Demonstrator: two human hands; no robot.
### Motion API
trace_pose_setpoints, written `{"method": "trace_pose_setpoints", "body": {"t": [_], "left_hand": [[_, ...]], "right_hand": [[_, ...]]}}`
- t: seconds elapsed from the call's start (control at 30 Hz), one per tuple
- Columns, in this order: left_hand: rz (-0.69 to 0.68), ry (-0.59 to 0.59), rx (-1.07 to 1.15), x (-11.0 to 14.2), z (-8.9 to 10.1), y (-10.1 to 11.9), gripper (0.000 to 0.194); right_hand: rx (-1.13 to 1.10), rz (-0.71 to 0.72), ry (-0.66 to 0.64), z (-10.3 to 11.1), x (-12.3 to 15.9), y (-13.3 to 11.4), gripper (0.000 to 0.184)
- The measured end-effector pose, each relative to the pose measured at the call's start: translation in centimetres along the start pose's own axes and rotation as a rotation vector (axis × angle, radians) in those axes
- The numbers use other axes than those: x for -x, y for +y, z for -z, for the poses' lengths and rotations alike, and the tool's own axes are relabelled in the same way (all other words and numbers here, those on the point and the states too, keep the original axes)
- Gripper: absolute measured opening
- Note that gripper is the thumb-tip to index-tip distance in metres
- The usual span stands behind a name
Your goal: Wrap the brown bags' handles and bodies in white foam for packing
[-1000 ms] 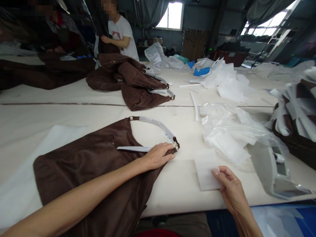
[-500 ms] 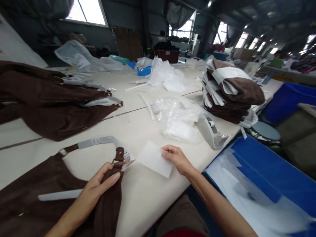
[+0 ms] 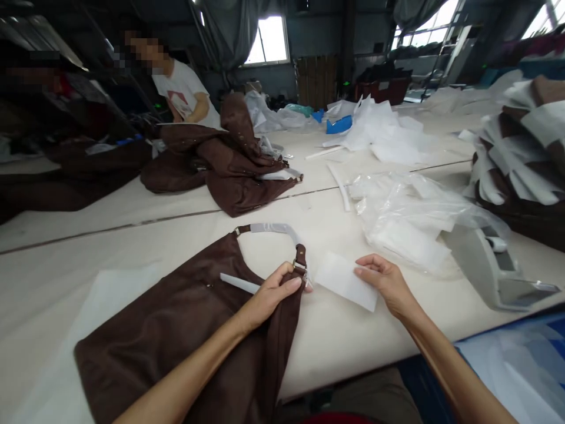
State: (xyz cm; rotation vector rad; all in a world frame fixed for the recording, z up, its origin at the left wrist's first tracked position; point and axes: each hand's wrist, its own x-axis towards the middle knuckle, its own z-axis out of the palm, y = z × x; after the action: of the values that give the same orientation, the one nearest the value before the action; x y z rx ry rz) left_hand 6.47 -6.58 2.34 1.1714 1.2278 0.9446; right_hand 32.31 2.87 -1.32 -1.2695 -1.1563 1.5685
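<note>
A dark brown handbag [image 3: 176,330] lies on the table in front of me, its strap [image 3: 276,228] partly wrapped in pale film. My left hand [image 3: 278,291] grips the bag's right top corner, close to the metal strap ring [image 3: 299,266]. From the bag's opening sticks a white strip [image 3: 238,282]. Between thumb and fingers, my right hand [image 3: 384,281] pinches a small sheet of thin white paper [image 3: 346,281], held just right of the strap ring and apart from it.
A tape dispenser [image 3: 489,271] stands right, beside clear plastic bags [image 3: 397,212]. More brown bags [image 3: 247,171] are heaped at the back left; a stack with white paper [image 3: 521,153] stands far right. Crumpled white paper [image 3: 379,129] lies behind. Across the table is a person [image 3: 185,88].
My view has turned left, so everything sits further right and a person across the table has come into sight. Both hands keep their holds on the bag and the paper.
</note>
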Motion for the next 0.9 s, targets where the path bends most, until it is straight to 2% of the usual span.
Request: {"method": "trace_pose_setpoints", "body": {"t": [0.1,0.17,0.27,0.33,0.4,0.5,0.6,0.73,0.9], "left_hand": [[0.009,-0.016,0.004,0.0,-0.2,-0.2,0.032],[0.008,-0.03,0.023,0.0,-0.3,-0.4,0.032],[-0.019,-0.033,0.034,0.1,-0.4,-0.4,0.032],[-0.024,-0.031,0.027,0.2,-0.6,-0.5,0.033],[-0.002,-0.03,0.065,0.4,-0.9,-0.7,0.035],[0.034,-0.02,0.197,0.6,-1.4,-1.0,0.039],[0.016,-0.003,0.261,0.5,-1.9,-1.3,0.04],[-0.012,0.006,0.21,0.4,-2.1,-1.4,0.041],[0.028,0.088,0.206,0.2,-2.3,-1.7,0.042]], "right_hand": [[0.112,0.074,-0.005,-1.9,-1.0,-0.1,0.032],[0.101,0.066,-0.048,-3.2,-1.5,-0.2,0.033],[-0.074,-0.036,-0.156,-5.1,-1.6,-0.5,0.048],[-0.226,-0.116,-0.197,-6.1,-1.2,-0.4,0.06],[-0.374,-0.175,-0.215,-6.8,-0.7,0.0,0.063],[-0.508,-0.23,-0.298,-7.6,-0.1,1.3,0.051],[-0.505,-0.261,-0.346,-8.5,0.1,2.8,0.035],[-0.532,-0.263,-0.29,-9.9,0.1,3.7,0.03],[-0.549,-0.306,-0.415,-11.1,0.1,3.4,0.027]]}}
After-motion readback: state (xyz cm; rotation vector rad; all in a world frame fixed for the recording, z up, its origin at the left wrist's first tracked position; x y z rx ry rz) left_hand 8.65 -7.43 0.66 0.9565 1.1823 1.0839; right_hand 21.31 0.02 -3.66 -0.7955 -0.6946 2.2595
